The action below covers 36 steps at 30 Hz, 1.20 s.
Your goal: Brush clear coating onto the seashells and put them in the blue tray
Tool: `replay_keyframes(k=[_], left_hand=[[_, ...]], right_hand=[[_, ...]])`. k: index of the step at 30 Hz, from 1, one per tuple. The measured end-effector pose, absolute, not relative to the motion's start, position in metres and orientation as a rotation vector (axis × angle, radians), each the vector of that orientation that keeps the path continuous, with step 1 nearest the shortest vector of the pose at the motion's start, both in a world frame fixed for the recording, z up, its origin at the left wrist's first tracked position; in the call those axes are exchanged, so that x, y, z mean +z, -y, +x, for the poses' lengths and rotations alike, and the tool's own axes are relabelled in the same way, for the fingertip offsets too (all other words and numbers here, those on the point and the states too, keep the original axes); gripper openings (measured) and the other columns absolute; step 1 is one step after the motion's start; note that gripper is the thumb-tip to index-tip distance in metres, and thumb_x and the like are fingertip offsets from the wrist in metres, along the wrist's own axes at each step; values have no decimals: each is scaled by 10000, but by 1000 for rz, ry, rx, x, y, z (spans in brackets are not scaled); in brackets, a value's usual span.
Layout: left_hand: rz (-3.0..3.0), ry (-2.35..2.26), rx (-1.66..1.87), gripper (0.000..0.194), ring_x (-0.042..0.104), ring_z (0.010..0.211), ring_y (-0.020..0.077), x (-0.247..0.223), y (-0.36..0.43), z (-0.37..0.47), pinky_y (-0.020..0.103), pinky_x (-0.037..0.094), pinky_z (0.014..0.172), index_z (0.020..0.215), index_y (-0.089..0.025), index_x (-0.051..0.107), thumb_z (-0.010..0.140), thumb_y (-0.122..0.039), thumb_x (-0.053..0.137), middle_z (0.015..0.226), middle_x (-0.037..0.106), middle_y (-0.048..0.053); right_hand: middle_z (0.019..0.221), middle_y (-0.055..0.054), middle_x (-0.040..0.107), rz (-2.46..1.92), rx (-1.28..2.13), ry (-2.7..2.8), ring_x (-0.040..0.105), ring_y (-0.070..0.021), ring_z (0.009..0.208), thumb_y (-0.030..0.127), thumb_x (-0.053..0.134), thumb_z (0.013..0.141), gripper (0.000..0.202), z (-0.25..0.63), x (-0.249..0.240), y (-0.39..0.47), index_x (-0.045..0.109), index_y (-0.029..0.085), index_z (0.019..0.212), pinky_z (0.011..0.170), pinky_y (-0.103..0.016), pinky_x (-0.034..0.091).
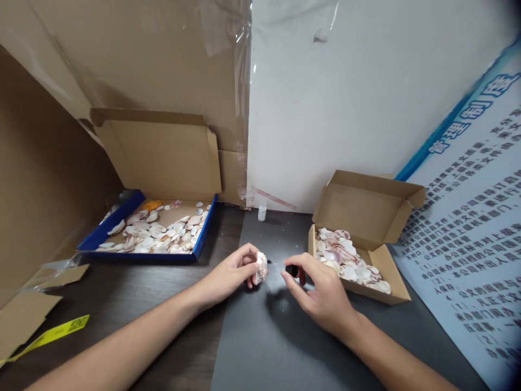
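Note:
My left hand is closed around a rough, whitish-pink seashell, held on edge above the grey mat. Facing it, my right hand pinches a small black cap between thumb and fingers. A tiny dark tip shows between the two hands, close to the shell; whether it joins the cap by a thin stem I cannot tell. Behind the hands stands a small white bottle on the mat.
At the left, a blue-edged cardboard box with its lid raised holds many shells. Another open cardboard box of shells is at the right. Cardboard scraps and a yellow strip lie front left. A printed board leans on the right.

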<state>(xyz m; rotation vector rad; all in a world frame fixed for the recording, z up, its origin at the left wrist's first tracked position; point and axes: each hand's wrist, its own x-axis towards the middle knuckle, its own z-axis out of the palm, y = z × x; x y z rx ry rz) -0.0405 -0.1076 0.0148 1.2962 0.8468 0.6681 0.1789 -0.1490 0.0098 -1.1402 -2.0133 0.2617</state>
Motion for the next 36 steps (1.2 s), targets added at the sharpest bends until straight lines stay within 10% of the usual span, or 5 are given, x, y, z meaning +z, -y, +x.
replay_keyframes(k=[36], left_hand=[[1302, -810, 681, 222, 504, 627, 96, 11, 106, -41, 253, 436, 621, 914, -188, 480, 877, -366, 607, 754, 588, -18]], right_hand=[[812, -10, 596, -1069, 234, 2036, 531, -116, 601, 202, 575, 950, 87, 178, 11, 148, 632, 212, 1015, 599, -257, 433]])
